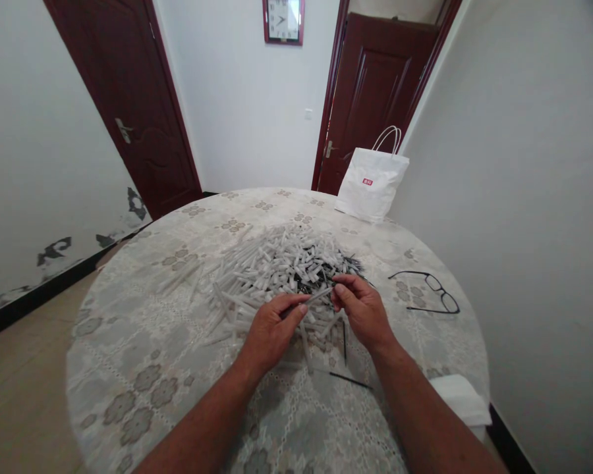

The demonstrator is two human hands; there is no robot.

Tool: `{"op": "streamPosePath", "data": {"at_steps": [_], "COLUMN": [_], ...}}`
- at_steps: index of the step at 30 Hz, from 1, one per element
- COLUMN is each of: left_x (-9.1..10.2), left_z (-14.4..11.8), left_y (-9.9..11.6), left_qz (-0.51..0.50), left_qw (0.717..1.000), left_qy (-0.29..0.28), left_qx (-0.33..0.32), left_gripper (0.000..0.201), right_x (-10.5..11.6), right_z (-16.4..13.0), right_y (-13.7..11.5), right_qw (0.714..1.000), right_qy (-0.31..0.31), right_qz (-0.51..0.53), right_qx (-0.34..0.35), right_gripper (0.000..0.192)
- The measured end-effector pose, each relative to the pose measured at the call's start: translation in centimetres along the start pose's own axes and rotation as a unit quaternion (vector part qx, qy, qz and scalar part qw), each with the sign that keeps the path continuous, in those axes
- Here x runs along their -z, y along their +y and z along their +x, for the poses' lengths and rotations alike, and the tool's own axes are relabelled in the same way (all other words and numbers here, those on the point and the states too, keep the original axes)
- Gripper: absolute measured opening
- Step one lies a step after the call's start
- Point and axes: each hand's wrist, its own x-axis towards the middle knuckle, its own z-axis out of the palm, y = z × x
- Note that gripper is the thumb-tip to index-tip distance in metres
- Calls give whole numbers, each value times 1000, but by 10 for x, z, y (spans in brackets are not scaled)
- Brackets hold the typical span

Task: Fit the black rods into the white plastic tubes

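A thin pale tube is pinched at its left end by the left hand and at its right end by the right hand, over the near side of a heap of similar tubes on a round, cloth-covered table, eyeglasses to the right, white bag far right.

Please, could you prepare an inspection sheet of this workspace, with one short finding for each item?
Surface: round cloth-covered table, floral pattern.
Work things: heap of pale tubes, with dark slim pieces at its right; a dark stick lies nearer the wearer.
Clutter: eyeglasses at right, white bag at the far side; white item by the right edge, not identifiable.
Hands: left hand and right hand hold a thin tube between them.
Cables: nothing seen.
Surroundings: wall clock, two dark red doors, marked left wall.
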Motion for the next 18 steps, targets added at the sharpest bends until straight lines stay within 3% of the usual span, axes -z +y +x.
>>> {"op": "streamPosePath", "data": {"at_steps": [11,18], "left_x": [1,2], "left_z": [0,1], "left_y": [4,3], "left_qz": [10,20], "left_qw": [1000,1000], "left_qy": [3,13], "left_qx": [8,7], "left_gripper": [25,25], "right_x": [5,5], "right_z": [0,1], "right_y": [6,3], "right_qw": [999,1000], "right_qy": [-19,-18], "right_qz": [42,-5], "right_qx": [-4,-1], "right_gripper": [27,26]}}
